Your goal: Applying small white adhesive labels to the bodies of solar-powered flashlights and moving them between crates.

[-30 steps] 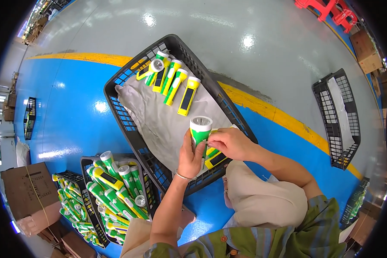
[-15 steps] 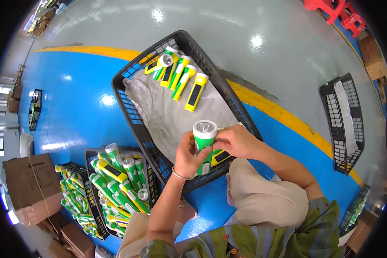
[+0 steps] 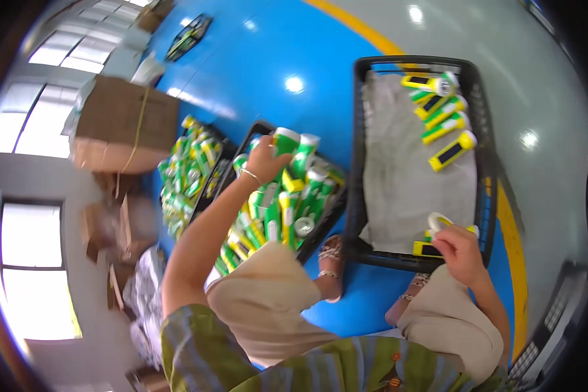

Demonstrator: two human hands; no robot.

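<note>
Over the crate of flashlights (image 3: 343,209) at my left, my left hand (image 3: 262,162) has its fingers round a green flashlight (image 3: 285,145) with a white end. More green, yellow and white flashlights (image 3: 287,209) lie heaped beneath it. My right hand (image 3: 462,253) is at the near right corner of the lined crate (image 3: 405,262), its fingers closed at a white ring-shaped piece (image 3: 440,219). Whether that piece belongs to a flashlight cannot be made out. Partly hidden under this hand lies a yellow flashlight (image 3: 426,249) with a dark panel.
Several flashlights (image 3: 452,151) lie along the lined crate's far right side on a grey sheet (image 3: 398,183). Further left stands another crate heaped with flashlights (image 3: 189,173), beside a large cardboard box (image 3: 121,124). A yellow line (image 3: 356,25) crosses the floor.
My view has turned left. The left hand has gone from the flashlight held over the lined crate to the heaped crate at left; the right hand stays by the lined crate's near corner.
</note>
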